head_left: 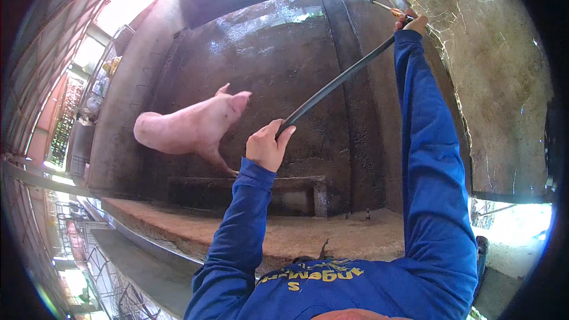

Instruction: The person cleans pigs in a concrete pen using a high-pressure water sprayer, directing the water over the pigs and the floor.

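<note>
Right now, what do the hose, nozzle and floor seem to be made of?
Hose: probably rubber or plastic; dark, smooth, gently bending.
Nozzle: likely metal, perhaps brass, from its thin, golden-looking tube.
Floor: apparently concrete; rough, dark, with a wet sheen.

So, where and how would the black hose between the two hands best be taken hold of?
Probably by the bare stretch of the hose between the left hand and the right hand, from the wearer's side, fingers wrapped around it. There it is slim, round and nearly straight, with nothing covering it. The nozzle is spraying, so that end seems a poorer grip.
</note>
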The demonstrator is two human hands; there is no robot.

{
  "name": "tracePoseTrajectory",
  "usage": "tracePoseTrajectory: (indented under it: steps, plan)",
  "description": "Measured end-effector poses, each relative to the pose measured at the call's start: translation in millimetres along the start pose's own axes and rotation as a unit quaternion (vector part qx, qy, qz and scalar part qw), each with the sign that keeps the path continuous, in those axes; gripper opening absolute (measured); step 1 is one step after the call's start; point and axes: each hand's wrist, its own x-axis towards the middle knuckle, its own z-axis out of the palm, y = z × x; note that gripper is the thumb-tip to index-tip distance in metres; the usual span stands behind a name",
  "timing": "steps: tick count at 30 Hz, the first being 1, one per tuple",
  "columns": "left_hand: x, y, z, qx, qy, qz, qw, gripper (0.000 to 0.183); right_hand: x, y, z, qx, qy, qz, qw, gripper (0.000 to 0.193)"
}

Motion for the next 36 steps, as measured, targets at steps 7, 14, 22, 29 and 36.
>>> tracePoseTrajectory:
  steps: [7,14,22,29,36]
  plan:
    - [-0.5,-1.4,3.1,-0.014,0.007,0.012,1.000,0.029,5.8,3.1,-10.6,-0.012,-0.022,0.023,0.999,0.048]
    - [0.3,-5.7,-3.4,0.003,0.022,0.008,1.000,0.025,-6.8,11.7,-6.1,0.031,-0.034,0.044,0.998,0.043]
    - [0.1,-11.2,-0.7,0.004,0.017,-0.001,1.000,0.026,-4.9,13.8,-5.9,0.026,-0.027,0.037,0.999,0.040]
    - [4.4,3.1,19.0,-0.037,-0.002,0.007,0.999,0.027,20.0,1.9,-24.3,0.043,0.010,-0.001,0.999,0.043]
    - [18.1,17.6,26.7,-0.041,-0.018,0.025,0.999,0.026,46.3,-5.8,-61.6,0.096,0.031,-0.001,0.995,0.044]
